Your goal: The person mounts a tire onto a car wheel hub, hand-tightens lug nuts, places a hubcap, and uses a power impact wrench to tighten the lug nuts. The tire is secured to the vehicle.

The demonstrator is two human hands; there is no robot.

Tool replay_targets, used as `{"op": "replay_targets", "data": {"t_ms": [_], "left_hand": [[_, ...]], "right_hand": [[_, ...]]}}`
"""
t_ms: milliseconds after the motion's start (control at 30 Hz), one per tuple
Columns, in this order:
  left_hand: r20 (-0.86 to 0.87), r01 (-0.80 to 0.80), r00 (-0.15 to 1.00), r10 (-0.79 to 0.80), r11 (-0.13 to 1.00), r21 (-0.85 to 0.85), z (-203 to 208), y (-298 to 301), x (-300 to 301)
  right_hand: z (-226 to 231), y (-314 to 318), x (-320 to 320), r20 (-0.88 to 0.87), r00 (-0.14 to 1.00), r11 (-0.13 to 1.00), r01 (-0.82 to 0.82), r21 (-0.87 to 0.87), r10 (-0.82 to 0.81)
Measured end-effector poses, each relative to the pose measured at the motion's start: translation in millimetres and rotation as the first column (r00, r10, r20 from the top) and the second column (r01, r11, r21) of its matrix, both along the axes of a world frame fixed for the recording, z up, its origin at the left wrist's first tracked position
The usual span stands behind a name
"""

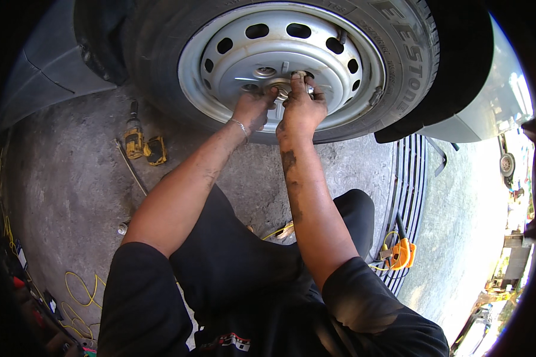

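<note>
A silver steel wheel with a black tyre is in front of me, mounted on a vehicle. Both my hands are at its centre, around the hub. My left hand is closed, thumb and fingertips against the lower left of the hub; whatever they grip is hidden. Beside it, my right hand pinches at a bolt hole to the upper right of the hub. A bit of shiny metal shows by its fingers, too small to name. Dark grease marks both hands and my right forearm.
On the concrete floor to the left lie a yellow and black cordless impact wrench and a long metal bar. An orange power tool rests by a floor grate at right. A yellow cord loops at lower left.
</note>
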State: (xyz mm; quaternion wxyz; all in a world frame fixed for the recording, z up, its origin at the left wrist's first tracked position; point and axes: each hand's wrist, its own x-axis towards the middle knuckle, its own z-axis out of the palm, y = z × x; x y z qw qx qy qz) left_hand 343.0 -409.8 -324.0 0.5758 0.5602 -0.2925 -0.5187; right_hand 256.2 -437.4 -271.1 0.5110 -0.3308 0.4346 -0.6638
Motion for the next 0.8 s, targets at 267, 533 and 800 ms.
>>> {"op": "replay_targets", "data": {"t_ms": [267, 533, 800], "left_hand": [[0.064, 0.06, 0.996, -0.061, 0.998, 0.022, -5.4, -2.4, 5.4], [0.056, 0.028, 0.998, -0.026, 0.999, -0.036, -0.3, 0.2, 2.2], [0.045, 0.033, 0.998, -0.031, 0.998, -0.05, -3.7, -0.3, 4.0]], "right_hand": [[-4.8, 0.5, 2.0, -0.1, 0.993, 0.993, 0.047, -0.109, -0.058], [-4.5, 0.2, -3.5, -0.069, 0.997, 0.999, -0.042, -0.024, 0.04], [-6.5, -0.9, 1.6, -0.05, 0.999, 0.999, 0.003, -0.055, -0.006]]}}
